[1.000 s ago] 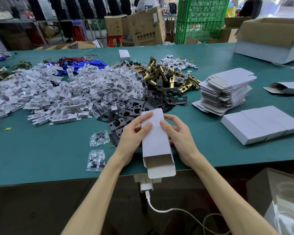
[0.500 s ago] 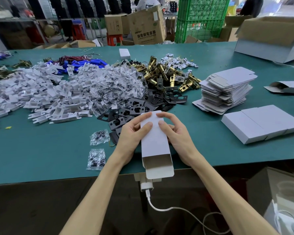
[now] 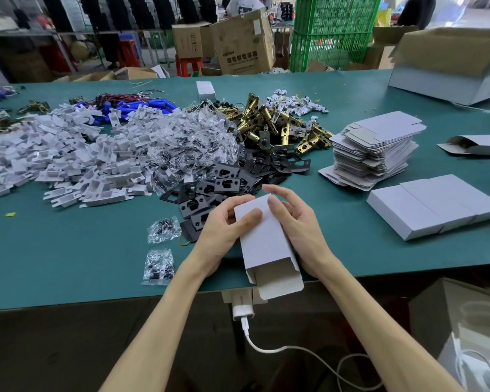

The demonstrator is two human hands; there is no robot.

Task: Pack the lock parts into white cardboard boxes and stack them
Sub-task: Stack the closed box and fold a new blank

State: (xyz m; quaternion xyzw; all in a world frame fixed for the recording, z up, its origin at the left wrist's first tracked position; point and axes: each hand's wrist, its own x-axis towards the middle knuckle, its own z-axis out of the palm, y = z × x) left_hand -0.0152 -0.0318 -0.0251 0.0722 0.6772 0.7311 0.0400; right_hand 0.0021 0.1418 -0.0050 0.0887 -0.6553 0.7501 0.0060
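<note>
Held at lower centre of the frame between left hand [image 3: 224, 230] and right hand [image 3: 297, 230], both clasped round its sides, thumbs on top: white cardboard box [image 3: 266, 247], probably light, thin-walled, crushable, best gripped along folded edges.

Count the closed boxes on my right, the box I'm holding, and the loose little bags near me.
Closed white cardboard boxes lying side by side: 3
Open-ended white cardboard box being held: 1
Small clear plastic bags of dark parts: 2
Total: 6
</note>
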